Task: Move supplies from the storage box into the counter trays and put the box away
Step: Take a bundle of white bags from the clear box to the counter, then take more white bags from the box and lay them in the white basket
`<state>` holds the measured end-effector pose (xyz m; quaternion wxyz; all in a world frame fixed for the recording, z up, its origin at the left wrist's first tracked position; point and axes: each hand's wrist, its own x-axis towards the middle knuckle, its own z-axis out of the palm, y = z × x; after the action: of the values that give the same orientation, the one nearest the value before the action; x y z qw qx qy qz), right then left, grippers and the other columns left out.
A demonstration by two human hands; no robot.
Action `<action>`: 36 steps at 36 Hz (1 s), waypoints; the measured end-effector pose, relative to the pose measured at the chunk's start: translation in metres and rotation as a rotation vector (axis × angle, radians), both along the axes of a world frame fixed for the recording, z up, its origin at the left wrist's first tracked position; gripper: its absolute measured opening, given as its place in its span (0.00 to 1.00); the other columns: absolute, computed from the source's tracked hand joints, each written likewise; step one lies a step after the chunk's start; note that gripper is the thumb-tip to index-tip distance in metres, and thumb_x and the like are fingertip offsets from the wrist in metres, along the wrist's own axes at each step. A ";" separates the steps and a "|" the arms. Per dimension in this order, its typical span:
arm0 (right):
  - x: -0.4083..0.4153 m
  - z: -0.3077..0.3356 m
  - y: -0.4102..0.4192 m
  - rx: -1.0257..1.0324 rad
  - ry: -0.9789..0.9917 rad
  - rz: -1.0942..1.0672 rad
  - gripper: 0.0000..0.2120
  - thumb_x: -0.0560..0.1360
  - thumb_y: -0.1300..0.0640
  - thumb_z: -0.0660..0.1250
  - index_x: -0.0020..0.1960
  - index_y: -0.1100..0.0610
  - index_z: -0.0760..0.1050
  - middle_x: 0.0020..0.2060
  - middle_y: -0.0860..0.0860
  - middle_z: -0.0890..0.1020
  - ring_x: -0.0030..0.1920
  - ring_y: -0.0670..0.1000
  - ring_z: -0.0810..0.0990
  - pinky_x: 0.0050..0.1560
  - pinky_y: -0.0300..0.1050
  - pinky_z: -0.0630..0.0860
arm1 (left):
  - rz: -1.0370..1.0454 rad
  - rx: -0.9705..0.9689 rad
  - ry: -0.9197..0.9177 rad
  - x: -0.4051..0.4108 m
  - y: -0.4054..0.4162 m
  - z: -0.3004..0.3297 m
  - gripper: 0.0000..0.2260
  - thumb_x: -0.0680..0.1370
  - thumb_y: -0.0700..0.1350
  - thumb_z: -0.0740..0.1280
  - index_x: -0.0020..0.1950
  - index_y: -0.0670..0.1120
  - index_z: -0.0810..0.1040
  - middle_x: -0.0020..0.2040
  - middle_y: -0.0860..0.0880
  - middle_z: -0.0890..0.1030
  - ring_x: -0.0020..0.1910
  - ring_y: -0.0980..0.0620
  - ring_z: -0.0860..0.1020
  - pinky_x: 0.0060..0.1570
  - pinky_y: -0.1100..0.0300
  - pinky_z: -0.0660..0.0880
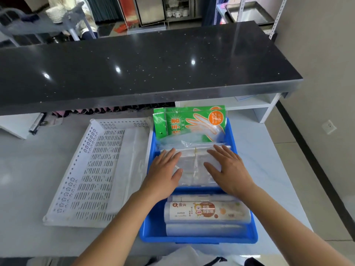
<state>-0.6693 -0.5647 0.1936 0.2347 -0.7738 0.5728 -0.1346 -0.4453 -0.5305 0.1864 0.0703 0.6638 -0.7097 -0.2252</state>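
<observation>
Lying in the middle of the blue tray (233,135), right of frame centre, a stack of clear plastic bags (194,166) sits under both hands. The left hand (165,174) rests flat on its left edge, fingers (171,155) spread and straight, gripping nothing. The right hand (228,169) rests flat on its right edge, fingers (217,150) likewise extended, nothing clasped. Green glove packets (192,121) stand at the tray's far end. Rolls of cling film (207,211) lie at its near end. A white perforated tray (92,169) lies just beside it on the left, both on the pale counter (25,189). A black shelf (144,64) spans the upper frame.
</observation>
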 end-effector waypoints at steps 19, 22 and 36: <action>0.089 0.041 0.105 0.159 -0.286 0.455 0.23 0.76 0.43 0.66 0.70 0.43 0.71 0.74 0.43 0.66 0.78 0.46 0.54 0.77 0.49 0.52 | 0.692 -0.046 0.240 0.058 0.222 0.021 0.30 0.73 0.71 0.57 0.73 0.75 0.51 0.75 0.76 0.45 0.77 0.66 0.45 0.77 0.48 0.53; 0.115 0.047 0.130 0.141 -0.275 0.508 0.23 0.76 0.42 0.66 0.69 0.43 0.72 0.72 0.43 0.69 0.77 0.47 0.57 0.75 0.47 0.54 | 0.755 -0.044 0.289 0.079 0.259 0.017 0.28 0.72 0.73 0.56 0.69 0.80 0.49 0.73 0.78 0.44 0.78 0.64 0.44 0.77 0.47 0.53; 0.259 0.034 0.282 0.270 -0.126 0.669 0.20 0.74 0.41 0.67 0.66 0.39 0.73 0.68 0.36 0.71 0.69 0.43 0.71 0.69 0.44 0.68 | 0.946 -0.168 0.512 0.210 0.408 -0.013 0.28 0.79 0.51 0.68 0.77 0.57 0.62 0.77 0.61 0.61 0.75 0.65 0.55 0.74 0.62 0.56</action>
<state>-0.4098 -0.2828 0.2276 0.4006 -0.8706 0.2848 -0.0208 -0.2357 -0.1225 0.1738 0.3872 0.8269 -0.3092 -0.2660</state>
